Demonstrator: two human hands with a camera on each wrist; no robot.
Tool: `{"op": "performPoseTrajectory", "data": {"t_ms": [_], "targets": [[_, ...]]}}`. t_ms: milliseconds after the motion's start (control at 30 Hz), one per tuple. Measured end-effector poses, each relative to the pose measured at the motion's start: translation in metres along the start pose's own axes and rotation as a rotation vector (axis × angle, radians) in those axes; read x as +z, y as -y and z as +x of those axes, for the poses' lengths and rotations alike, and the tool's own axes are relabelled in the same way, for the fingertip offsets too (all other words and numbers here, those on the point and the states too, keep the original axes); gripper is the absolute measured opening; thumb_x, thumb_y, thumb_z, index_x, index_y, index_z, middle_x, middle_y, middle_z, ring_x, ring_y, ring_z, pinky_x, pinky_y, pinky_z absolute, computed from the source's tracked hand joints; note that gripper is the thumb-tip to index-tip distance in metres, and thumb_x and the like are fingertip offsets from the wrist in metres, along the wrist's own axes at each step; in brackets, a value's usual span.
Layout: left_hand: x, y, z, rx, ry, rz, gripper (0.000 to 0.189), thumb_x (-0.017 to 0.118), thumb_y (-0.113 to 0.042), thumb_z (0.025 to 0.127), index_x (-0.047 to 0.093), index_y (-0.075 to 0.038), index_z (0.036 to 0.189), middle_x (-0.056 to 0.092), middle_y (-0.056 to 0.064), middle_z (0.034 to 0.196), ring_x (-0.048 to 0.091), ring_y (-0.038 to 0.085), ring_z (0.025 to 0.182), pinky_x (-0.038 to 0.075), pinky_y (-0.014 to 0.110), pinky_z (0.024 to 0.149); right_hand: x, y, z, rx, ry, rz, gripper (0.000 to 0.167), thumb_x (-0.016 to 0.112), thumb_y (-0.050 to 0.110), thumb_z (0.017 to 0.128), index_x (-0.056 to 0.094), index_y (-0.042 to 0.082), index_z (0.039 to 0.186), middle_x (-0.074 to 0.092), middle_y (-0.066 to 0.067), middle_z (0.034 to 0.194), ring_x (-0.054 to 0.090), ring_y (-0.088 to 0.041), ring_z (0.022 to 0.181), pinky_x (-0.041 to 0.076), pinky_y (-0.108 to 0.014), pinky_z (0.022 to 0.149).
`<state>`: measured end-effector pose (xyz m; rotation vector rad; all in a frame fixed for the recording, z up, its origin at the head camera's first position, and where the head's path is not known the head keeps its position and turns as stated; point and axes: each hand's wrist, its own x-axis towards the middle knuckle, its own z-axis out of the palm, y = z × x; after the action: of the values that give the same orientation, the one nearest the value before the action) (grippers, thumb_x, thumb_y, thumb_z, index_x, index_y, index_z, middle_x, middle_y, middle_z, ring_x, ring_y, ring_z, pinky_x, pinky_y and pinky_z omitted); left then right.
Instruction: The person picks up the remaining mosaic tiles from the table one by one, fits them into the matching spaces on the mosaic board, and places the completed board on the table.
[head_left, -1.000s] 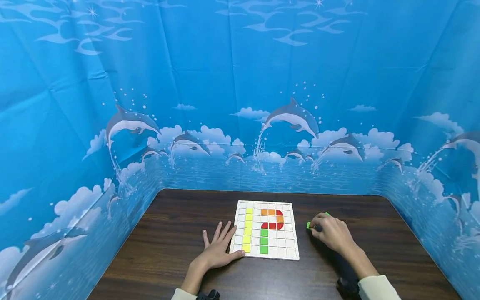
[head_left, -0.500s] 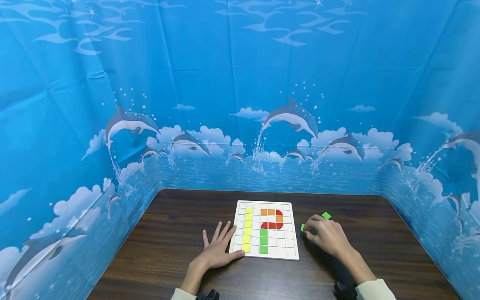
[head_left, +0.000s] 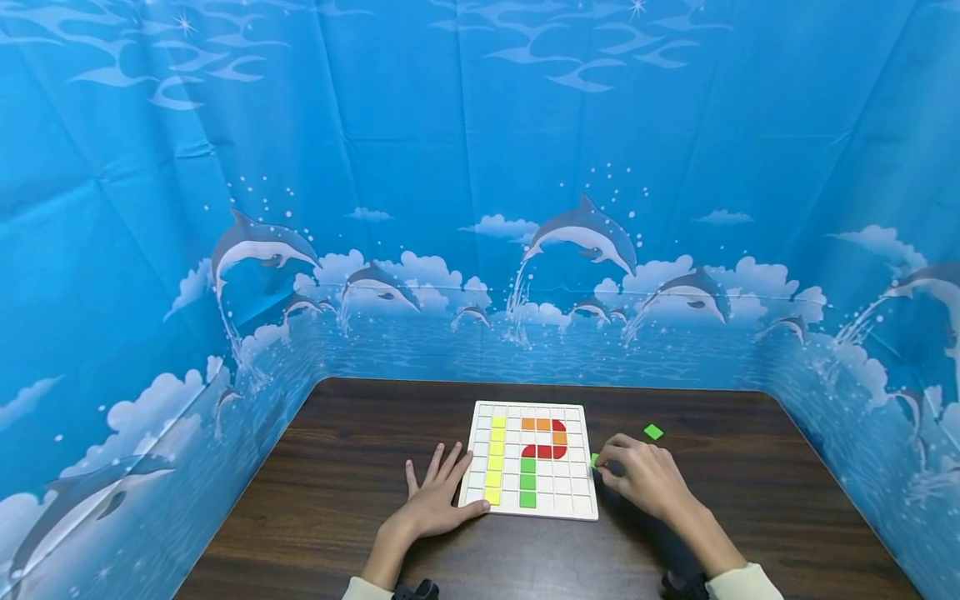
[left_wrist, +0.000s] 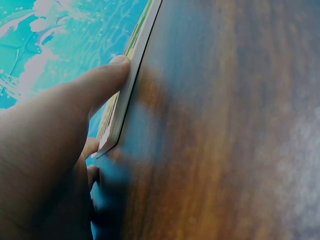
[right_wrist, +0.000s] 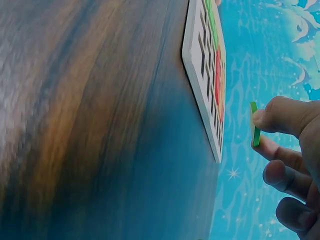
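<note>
A white grid board (head_left: 558, 485) lies on the table, holding a yellow column of tiles (head_left: 494, 461), orange and red pieces (head_left: 545, 451) forming a curve, and a short green column (head_left: 528, 483). My left hand (head_left: 435, 504) rests at the board's left side with fingers spread; in the left wrist view its thumb (left_wrist: 102, 82) touches the board's edge. Just off the board's right edge, my right hand (head_left: 643, 473) pinches a green square tile (right_wrist: 255, 125) between thumb and a finger, raised above the table. The tile is partly hidden by fingers in the head view.
Another green tile (head_left: 653, 432) lies on the dark wooden table (head_left: 720, 450), beyond my right hand. A blue curtain with dolphins (head_left: 480, 333) surrounds the table at the back and sides.
My right hand has moved left towards the board with the green tile pinched. The other green tile on the table has come into full view. My left hand and the board have stayed put.
</note>
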<state>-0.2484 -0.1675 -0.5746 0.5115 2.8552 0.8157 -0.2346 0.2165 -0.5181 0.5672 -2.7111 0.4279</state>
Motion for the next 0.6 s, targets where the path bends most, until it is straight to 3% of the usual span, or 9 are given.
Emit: {"op": "performPoseTrajectory", "data": {"t_ms": [600], "targets": [[0.004, 0.002, 0.004, -0.035, 0.001, 0.03, 0.103, 0.063, -0.081, 0.089, 0.033, -0.025, 0.169, 0.017, 0.004, 0.18, 0.0, 0.037, 0.168, -0.024, 0.08, 0.117, 0.007, 0.02, 0.003, -0.107, -0.037, 0.039, 0.011, 0.09, 0.02, 0.083, 0.082, 0.027, 0.086, 0.077, 0.006, 0.103, 0.043, 0.004, 0.058, 0.028, -0.017, 0.046]]}}
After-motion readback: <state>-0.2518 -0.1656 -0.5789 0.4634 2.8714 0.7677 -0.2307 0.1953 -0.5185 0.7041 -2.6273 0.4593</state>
